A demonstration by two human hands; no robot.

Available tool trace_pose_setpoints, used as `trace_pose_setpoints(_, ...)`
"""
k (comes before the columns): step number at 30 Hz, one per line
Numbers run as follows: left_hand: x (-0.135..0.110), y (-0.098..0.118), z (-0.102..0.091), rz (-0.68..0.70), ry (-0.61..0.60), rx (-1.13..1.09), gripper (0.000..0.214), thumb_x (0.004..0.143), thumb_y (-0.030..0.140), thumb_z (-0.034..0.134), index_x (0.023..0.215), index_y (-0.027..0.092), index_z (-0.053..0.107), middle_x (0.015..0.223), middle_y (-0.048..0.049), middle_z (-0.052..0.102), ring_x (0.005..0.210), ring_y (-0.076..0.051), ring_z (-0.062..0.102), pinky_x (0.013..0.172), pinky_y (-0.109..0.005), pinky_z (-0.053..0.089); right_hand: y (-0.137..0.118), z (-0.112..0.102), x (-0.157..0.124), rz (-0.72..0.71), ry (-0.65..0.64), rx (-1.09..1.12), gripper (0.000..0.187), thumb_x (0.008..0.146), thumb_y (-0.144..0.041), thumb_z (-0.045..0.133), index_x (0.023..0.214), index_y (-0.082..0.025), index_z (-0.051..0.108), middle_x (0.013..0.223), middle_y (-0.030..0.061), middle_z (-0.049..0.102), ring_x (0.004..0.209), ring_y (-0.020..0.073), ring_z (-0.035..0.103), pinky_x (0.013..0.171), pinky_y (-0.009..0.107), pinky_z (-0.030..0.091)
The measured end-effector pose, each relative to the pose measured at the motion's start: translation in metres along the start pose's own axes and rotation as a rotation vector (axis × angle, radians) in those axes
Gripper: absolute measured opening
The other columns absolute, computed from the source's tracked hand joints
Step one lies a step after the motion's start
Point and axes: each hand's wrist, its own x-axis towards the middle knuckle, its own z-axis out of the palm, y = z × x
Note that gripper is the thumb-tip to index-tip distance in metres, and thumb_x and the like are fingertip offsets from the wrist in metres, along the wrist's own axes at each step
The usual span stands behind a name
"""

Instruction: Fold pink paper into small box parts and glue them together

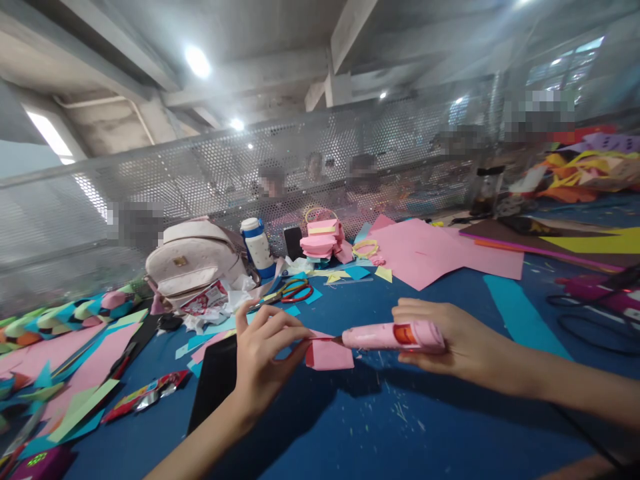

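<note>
My right hand (430, 333) is wrapped round a pink hot glue gun (375, 335), its nozzle pointing left. The nozzle tip meets the upper edge of a small folded pink paper piece (330, 355); whether it touches or hovers just above, I cannot tell. Thumb and fingertips of my left hand (270, 353) pinch the left end of that paper, holding it above the blue table (390, 427). Under my left forearm lies a black flat object (215, 373). Scissors with red and green handles (295, 291) rest just beyond my left hand.
A pale backpack (195, 260), a white and blue bottle (258, 247) and a pink paper construction (323, 237) stand along the perforated metal screen (210, 180). Large pink sheets (425, 250) lie behind my right hand. Coloured strips and a red snack wrapper (145, 397) cover the left side. Black cables (590, 320) loop at right.
</note>
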Motion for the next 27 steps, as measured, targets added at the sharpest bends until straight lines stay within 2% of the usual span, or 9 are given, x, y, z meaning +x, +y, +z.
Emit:
trace_pose_setpoints(19,0.0,0.0,0.0,0.014,-0.002,-0.001,0.013,0.082,0.018,0.071,0.079,0.031,0.071,0.074,0.0057,0.072,0.074,-0.016,0.059,0.101,-0.046,0.026,-0.003,-0.009,-0.007,0.022,-0.046,-0.066,0.031,0.091,-0.043,0.056,0.073,-0.02,0.047,0.073,0.0008,0.049,0.063,0.0157,0.044,0.057,0.028,0.031)
trace_pose_setpoints(27,0.001,0.001,-0.001,0.033,0.0,0.003,0.013,0.082,0.017,0.071,0.079,0.03,0.07,0.074,0.0065,0.071,0.074,-0.016,0.059,0.099,-0.046,0.026,-0.004,-0.01,-0.007,-0.054,-0.059,-0.128,0.035,0.094,-0.043,0.053,0.07,-0.02,0.04,0.069,-0.0002,0.049,0.062,0.0151,0.043,0.056,0.029,0.029)
